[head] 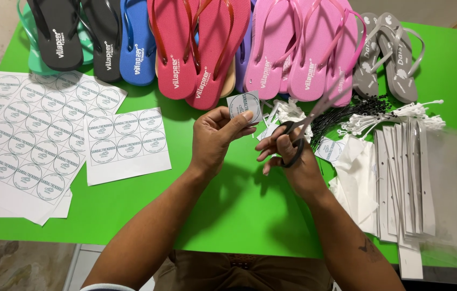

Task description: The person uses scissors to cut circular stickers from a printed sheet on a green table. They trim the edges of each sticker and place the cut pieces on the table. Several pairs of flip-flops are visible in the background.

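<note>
While the printed sheets of round labels (34, 132) lie flat at the far left of the green worktop (239, 210), with a smaller cut sheet (126, 144) just beside them, the work looks to be at the trimming step: cutting a single label out of its paper. Left hand (215, 141) pinches a small paper piece bearing a round label (246, 106) between thumb and fingertips, held up just above the worktop. Right hand (288, 153) has fingers through the loops of black-handled scissors (306, 121), blades slightly parted and pointing up-right, tips away from the label. Next move, as I judge it, calls for bringing blades to the label edge and turning the paper. Behind: row of flip-flops (207, 48), black, blue, red, pink, grey. Right: white tag fasteners (395, 114), cut scraps (288, 110), clear bags (455, 183) stacked. Nothing blocks the hands; scraps near the scissors are the only clutter.
</note>
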